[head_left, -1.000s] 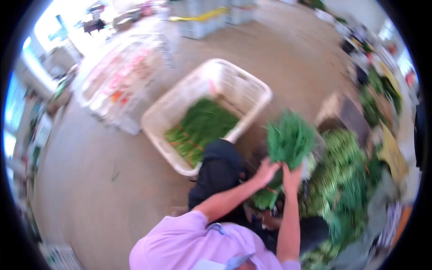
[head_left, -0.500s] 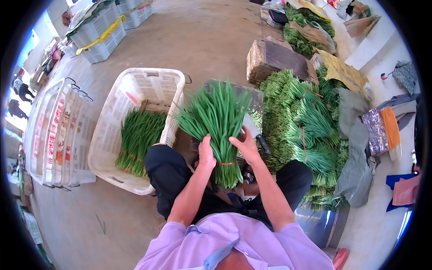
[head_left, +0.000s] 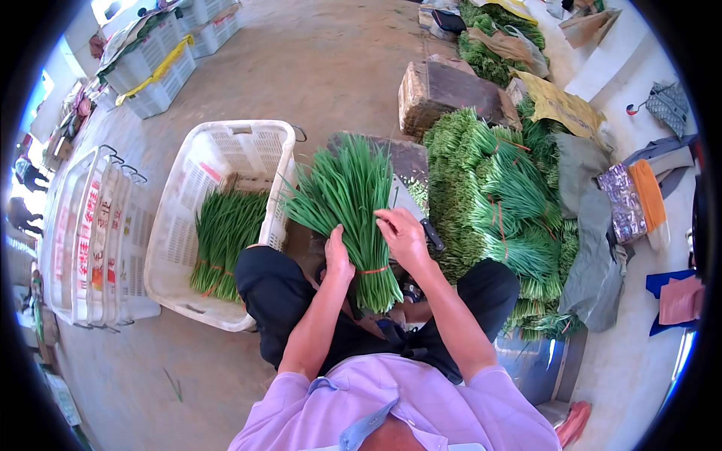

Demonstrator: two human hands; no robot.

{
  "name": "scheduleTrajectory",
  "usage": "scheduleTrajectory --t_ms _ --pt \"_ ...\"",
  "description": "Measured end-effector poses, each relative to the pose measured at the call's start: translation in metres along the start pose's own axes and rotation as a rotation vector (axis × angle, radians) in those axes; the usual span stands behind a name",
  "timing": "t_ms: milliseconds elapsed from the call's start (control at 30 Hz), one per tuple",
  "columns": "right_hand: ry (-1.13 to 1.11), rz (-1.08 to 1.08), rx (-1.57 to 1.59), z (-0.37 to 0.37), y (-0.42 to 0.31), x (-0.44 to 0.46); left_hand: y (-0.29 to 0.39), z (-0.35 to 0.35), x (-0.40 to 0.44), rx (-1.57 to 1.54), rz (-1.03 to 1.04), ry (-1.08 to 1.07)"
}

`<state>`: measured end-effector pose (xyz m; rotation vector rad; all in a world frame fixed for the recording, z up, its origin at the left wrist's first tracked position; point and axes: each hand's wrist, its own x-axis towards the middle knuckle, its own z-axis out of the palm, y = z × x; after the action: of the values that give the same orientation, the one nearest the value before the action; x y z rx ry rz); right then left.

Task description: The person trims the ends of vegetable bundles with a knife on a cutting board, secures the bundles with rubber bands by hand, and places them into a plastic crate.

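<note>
A bunch of green chives, tied near its pale cut ends with an orange-red band, stands between my knees with its leaves fanned out. My left hand grips the bunch from the left, just above the band. At the right edge of the leaves is my right hand, its fingers curled and their tips pinched together; what lies between them is too small to make out. Beyond that hand, a knife with a wide blade and black handle rests on a dark board with small green scraps.
On the left, a white plastic crate holds more banded chives. Nested crates stand farther left. A large heap of chive bunches lies on the right, beside a worn box and a grey cloth.
My right hand has turned and drawn its fingertips together at the leaf edge, where it was spread against the bunch. The leaves lean slightly more left. My view has shifted a little.
</note>
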<state>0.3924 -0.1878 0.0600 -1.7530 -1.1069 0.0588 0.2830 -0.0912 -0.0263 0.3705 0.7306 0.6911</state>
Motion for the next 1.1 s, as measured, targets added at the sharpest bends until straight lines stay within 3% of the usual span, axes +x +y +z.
scheduleTrajectory --t_ms 67,200,267,300,367,433,500,533,700,767,800,900,1067,1100 --pt "-0.063 -0.183 -0.143 -0.001 -0.008 0.015 -0.001 -0.002 0.001 0.061 0.013 0.043" --pt "-0.211 -0.215 -0.272 0.009 0.022 0.030 -0.007 -0.012 0.009 0.099 0.013 0.045" --pt "-0.085 -0.117 0.064 0.009 0.027 0.041 -0.008 -0.011 0.008 0.104 0.037 0.061" --pt "-0.093 -0.117 0.065 0.002 0.026 0.045 -0.007 -0.010 0.007 0.098 0.038 0.068" --pt "-0.009 0.432 0.646 -0.017 0.014 0.050 -0.006 -0.008 0.004 0.094 0.042 0.057" --pt "-0.030 0.363 0.615 -0.020 0.006 0.040 -0.005 -0.005 0.003 0.084 0.031 0.062" --pt "-0.345 0.504 0.533 -0.017 0.004 0.025 -0.006 -0.003 0.003 0.076 0.017 0.058" --pt "-0.409 0.472 0.479 -0.014 0.004 0.016 -0.007 -0.005 0.005 0.079 0.007 0.041" --pt "-0.442 0.448 0.287 0.013 0.005 -0.010 -0.010 -0.013 0.010 0.135 -0.008 0.048" --pt "-0.456 0.091 -0.246 0.023 0.008 -0.019 -0.008 -0.004 0.002 0.110 0.045 0.135" --pt "-0.373 -0.013 -0.338 0.029 0.005 -0.023 -0.009 -0.007 0.004 0.108 0.048 0.120" --pt "-0.396 0.046 -0.466 0.037 0.002 -0.028 -0.012 -0.013 0.010 0.108 0.076 0.152" --pt "-0.412 0.053 -0.286 0.030 0.006 -0.032 -0.004 -0.013 0.013 0.094 0.064 0.162" --pt "-0.576 0.286 0.241 0.024 0.008 -0.038 0.001 -0.011 0.010 0.048 0.070 0.119"
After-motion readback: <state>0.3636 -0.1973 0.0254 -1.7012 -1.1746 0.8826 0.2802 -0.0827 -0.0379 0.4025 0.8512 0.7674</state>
